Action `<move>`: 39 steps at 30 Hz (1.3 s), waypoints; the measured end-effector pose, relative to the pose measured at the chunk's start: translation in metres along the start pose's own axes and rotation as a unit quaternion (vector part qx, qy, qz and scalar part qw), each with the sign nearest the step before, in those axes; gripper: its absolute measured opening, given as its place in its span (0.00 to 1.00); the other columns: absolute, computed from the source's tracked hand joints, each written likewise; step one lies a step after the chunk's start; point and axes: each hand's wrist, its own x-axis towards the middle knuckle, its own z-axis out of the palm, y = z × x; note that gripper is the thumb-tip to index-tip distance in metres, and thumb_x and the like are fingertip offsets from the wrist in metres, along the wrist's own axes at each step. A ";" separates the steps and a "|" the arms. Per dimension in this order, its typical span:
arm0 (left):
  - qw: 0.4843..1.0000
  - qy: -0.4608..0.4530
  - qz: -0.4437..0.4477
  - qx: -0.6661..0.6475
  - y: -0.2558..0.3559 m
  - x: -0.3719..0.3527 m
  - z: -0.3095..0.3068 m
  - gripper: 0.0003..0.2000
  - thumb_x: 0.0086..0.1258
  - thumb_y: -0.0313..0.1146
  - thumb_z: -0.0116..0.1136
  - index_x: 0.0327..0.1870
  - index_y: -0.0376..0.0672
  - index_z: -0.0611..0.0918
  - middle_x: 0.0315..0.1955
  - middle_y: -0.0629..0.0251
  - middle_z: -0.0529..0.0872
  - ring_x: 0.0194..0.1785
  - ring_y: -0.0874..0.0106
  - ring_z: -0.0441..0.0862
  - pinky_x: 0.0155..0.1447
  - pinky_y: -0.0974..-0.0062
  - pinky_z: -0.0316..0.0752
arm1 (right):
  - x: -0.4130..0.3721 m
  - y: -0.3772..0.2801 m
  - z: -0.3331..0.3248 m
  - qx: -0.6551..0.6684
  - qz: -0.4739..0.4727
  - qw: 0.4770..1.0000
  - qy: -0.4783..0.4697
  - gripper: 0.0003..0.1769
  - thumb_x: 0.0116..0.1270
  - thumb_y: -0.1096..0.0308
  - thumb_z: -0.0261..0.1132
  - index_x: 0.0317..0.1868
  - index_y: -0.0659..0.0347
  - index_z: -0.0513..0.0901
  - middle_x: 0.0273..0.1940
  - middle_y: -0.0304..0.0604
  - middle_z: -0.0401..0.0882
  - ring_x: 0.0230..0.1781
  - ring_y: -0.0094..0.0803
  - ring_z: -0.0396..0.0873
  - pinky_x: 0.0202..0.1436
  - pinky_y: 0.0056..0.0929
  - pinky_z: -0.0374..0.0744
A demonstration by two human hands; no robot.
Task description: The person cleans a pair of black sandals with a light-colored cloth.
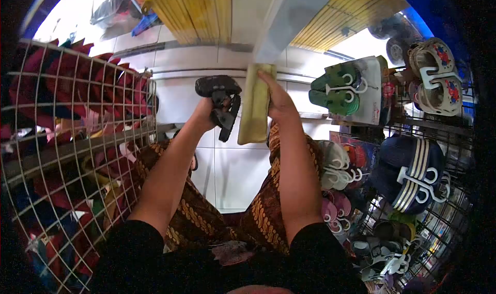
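Note:
Black sandals (pixel 221 100) hang over the white tiled floor, held in my left hand (pixel 205 114), whose fingers are mostly hidden behind them. Just to their right, a long yellowish-green block or folded cloth (pixel 253 105) stands nearly upright. My right hand (pixel 279 100) grips its right side, with the thumb across its upper front. A small gap separates the sandals from the yellowish item.
At the left is a wire rack (pixel 77 113) with red and dark goods behind it. Along the right, green sandals (pixel 338 90), dark blue striped sandals (pixel 413 172) and floral clogs (pixel 436 77) hang on a black grid. A glass front with yellow slatted panels (pixel 188 10) lies ahead.

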 end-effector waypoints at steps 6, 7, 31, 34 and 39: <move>0.998 0.034 0.034 -0.039 -0.023 -0.033 0.012 0.11 0.74 0.43 0.49 0.34 0.48 0.77 0.24 0.71 0.78 0.26 0.78 0.74 0.33 0.79 0.72 | -0.031 0.019 -0.002 0.049 -0.014 0.997 -0.058 0.21 0.73 0.49 0.59 0.53 0.57 0.76 0.39 0.57 0.83 0.38 0.44 0.84 0.42 0.42 0.85; 0.998 0.023 0.043 -0.046 -0.028 -0.038 0.013 0.10 0.74 0.42 0.49 0.34 0.48 0.77 0.24 0.71 0.78 0.26 0.78 0.74 0.33 0.79 0.72 | -0.038 0.024 -0.002 0.054 -0.010 0.997 -0.049 0.21 0.73 0.49 0.59 0.54 0.57 0.76 0.40 0.57 0.83 0.39 0.45 0.84 0.43 0.44 0.85; 0.835 -0.080 0.303 0.452 -0.097 -0.241 0.147 0.13 0.64 0.23 0.53 0.49 0.34 0.83 0.35 0.62 0.87 0.37 0.74 0.83 0.43 0.74 0.77 | -0.457 0.163 -0.043 0.081 -0.057 0.995 -0.026 0.29 0.70 0.60 0.60 0.67 0.64 0.68 0.58 0.54 0.79 0.55 0.44 0.82 0.57 0.47 0.82; 0.784 -0.088 0.320 0.525 -0.127 -0.272 0.186 0.17 0.59 0.21 0.49 0.49 0.34 0.83 0.33 0.55 0.87 0.38 0.70 0.84 0.45 0.71 0.77 | -0.497 0.174 -0.054 0.145 -0.088 0.984 0.052 0.27 0.69 0.61 0.61 0.63 0.66 0.70 0.51 0.54 0.82 0.49 0.47 0.83 0.54 0.46 0.83; 0.871 -0.186 0.190 0.413 -0.199 -0.293 0.167 0.20 0.60 0.20 0.48 0.56 0.33 0.79 0.39 0.51 0.86 0.41 0.65 0.84 0.46 0.70 0.78 | -0.545 0.167 -0.047 0.125 -0.177 0.974 0.058 0.24 0.67 0.61 0.60 0.59 0.68 0.72 0.44 0.54 0.82 0.44 0.48 0.83 0.53 0.46 0.83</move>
